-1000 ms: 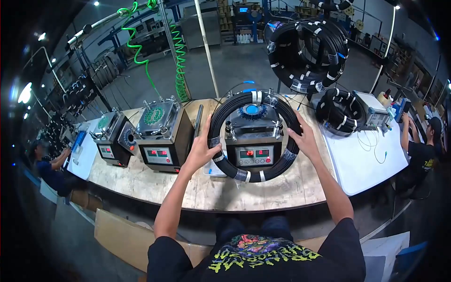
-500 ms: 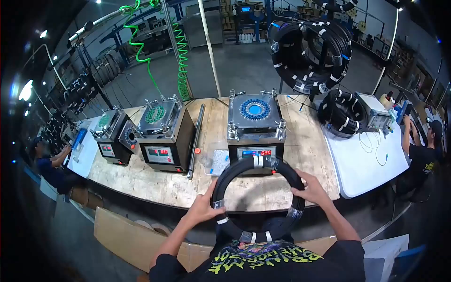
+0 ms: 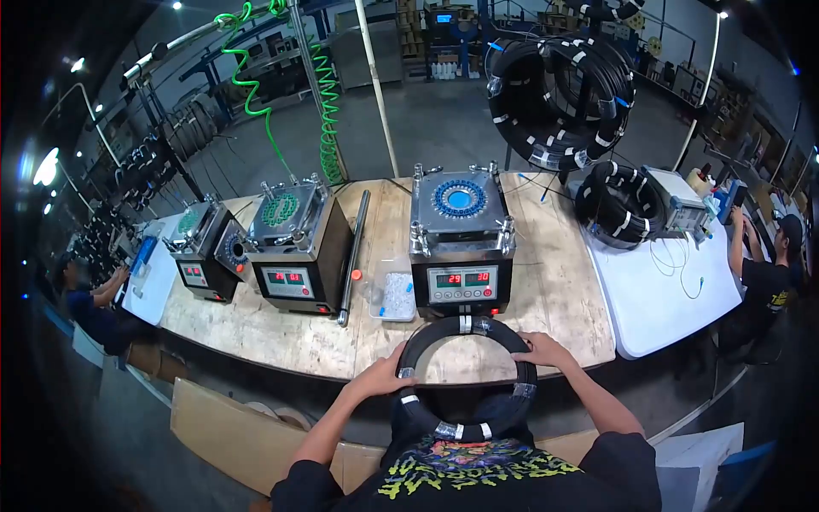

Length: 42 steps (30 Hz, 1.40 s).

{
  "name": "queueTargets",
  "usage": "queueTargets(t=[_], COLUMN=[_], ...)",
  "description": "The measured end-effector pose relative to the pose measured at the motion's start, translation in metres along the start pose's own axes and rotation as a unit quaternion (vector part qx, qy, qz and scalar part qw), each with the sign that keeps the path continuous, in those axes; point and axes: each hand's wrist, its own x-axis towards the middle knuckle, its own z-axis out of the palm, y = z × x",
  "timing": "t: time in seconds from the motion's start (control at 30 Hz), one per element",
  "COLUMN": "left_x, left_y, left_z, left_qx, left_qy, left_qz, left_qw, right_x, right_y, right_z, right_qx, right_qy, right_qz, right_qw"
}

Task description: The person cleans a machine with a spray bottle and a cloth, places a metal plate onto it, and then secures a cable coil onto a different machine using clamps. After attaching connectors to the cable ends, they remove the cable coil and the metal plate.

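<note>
Both hands hold a black cable coil (image 3: 415,341), bound with white and clear tape, in front of my body at the table's front edge. My left hand (image 3: 381,373) grips the coil's left side, fingers wrapped round it. On the right side, my right hand (image 3: 543,352) is closed on the coil near its upper part. Just beyond the coil stands a machine (image 3: 461,247) with a blue ring of connectors on top and a red lit display. A clear tray (image 3: 393,296) with small white and blue pieces sits left of that machine.
Two more machines (image 3: 290,247) (image 3: 200,256) stand left on the wooden table (image 3: 546,256), beside a metal rod (image 3: 354,256). Large coils (image 3: 563,102) hang at back right. A white-topped table (image 3: 665,299) is at right. One person (image 3: 768,264) works right, another (image 3: 90,299) left.
The coil and both hands have moved lower and slightly toward my body, uncovering the front display of the middle machine.
</note>
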Motion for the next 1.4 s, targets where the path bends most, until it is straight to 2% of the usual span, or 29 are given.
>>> queueTargets(t=[0.03, 0.13, 0.17, 0.2, 0.23, 0.3, 0.37, 0.43, 0.53, 0.63, 0.77, 0.83, 0.93, 0.97, 1.07, 1.2, 1.23, 1.33, 1.4], left_x=[0.0, 0.013, 0.018, 0.026, 0.033, 0.055, 0.067, 0.089, 0.136, 0.137, 0.131, 0.124, 0.12, 0.118, 0.127, 0.135, 0.128, 0.144, 0.145], left_y=[0.005, -0.008, -0.007, 0.004, 0.008, 0.033, 0.079, 0.107, 0.118, 0.144, 0.149, 0.153, 0.16, 0.164, 0.165, 0.179, 0.192, 0.178, 0.176], left_z=[-0.009, -0.032, -0.046, -0.065, -0.079, -0.111, -0.147, -0.169, -0.183, -0.189, -0.2, -0.205, -0.212, -0.219, -0.228, -0.218, -0.22, -0.232, -0.236], left_qx=[-0.009, 0.155, 0.169, 0.129, 0.11, 0.035, -0.05, -0.06, -0.074, -0.06, -0.084, -0.111, -0.113, -0.094, 0.168, 0.213, 0.227, 0.205, 0.165], left_qy=[-0.023, -0.024, 0.012, 0.027, 0.112, 0.284, 0.339, 0.369, 0.343, 0.262, 0.223, 0.209, 0.242, 0.228, 0.284, 0.384, 0.375, 0.364, 0.354], left_qz=[-0.016, -0.024, 0.004, 0.012, 0.045, 0.154, 0.185, 0.238, 0.289, 0.19, 0.176, 0.176, 0.261, 0.22, 0.175, 0.265, 0.222, 0.262, 0.252], left_qw=[1.0, 0.987, 0.986, 0.991, 0.987, 0.946, 0.921, 0.897, 0.891, 0.944, 0.955, 0.955, 0.927, 0.944, 0.928, 0.858, 0.871, 0.87, 0.885], right_x=[0.002, 0.012, 0.017, 0.027, 0.037, 0.064, 0.094, 0.113, 0.156, 0.183, 0.189, 0.177, 0.168, 0.17, 0.181, 0.186, 0.192, 0.194, 0.192], right_y=[0.007, 0.007, -0.004, -0.011, -0.017, -0.039, -0.066, -0.112, -0.136, -0.146, -0.149, -0.162, -0.181, -0.186, -0.203, -0.238, -0.244, -0.253, -0.255], right_z=[0.002, -0.022, -0.043, -0.061, -0.078, -0.113, -0.151, -0.181, -0.2, -0.2, -0.192, -0.199, -0.208, -0.209, -0.216, -0.213, -0.208, -0.203, -0.201], right_qx=[-0.04, -0.008, 0.001, -0.013, -0.028, 0.108, 0.151, 0.199, 0.231, 0.228, 0.357, 0.371, 0.403, 0.419, 0.448, 0.448, 0.457, 0.458, 0.475], right_qy=[0.011, -0.018, -0.051, 0.006, 0.064, 0.173, 0.199, 0.201, 0.187, 0.208, 0.222, 0.215, 0.224, 0.236, 0.254, 0.239, 0.24, 0.256, 0.255], right_qz=[0.027, 0.025, 0.051, 0.021, -0.009, -0.093, -0.143, -0.15, -0.116, -0.053, -0.067, -0.053, -0.044, -0.052, -0.081, -0.103, -0.108, -0.139, -0.178], right_qw=[0.999, 1.0, 0.997, 1.0, 0.998, 0.974, 0.958, 0.948, 0.948, 0.95, 0.905, 0.902, 0.886, 0.875, 0.853, 0.855, 0.85, 0.84, 0.823])
